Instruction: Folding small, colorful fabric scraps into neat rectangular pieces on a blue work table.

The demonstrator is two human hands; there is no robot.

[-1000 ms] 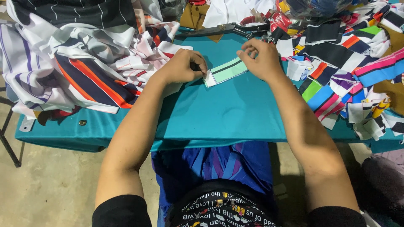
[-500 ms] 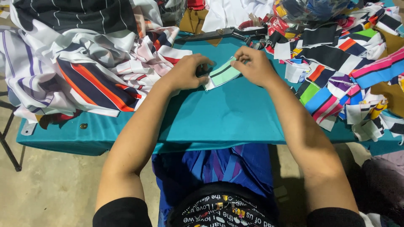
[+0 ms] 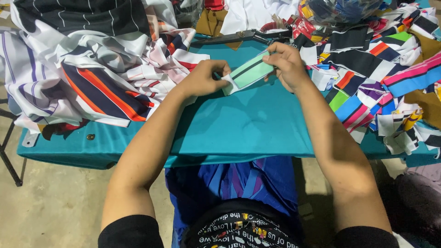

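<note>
Pinching one mint-green collar strip (image 3: 250, 72), left hand (image 3: 202, 79) and right hand (image 3: 285, 64) each grip an end.

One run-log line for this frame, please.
left hand: pinches strip end | right hand: pinches other end | mint-green fabric strip: above teal table cover

fabric strip (image 3: 248, 73), between the hands: mint green, one dark stripe, white end
worktop (image 3: 239, 124) cover: teal
garment pile (image 3: 87, 69), left of hands: white, navy, orange stripes
cut pieces (image 3: 381, 82), right of hands: multicoloured stripes
</note>
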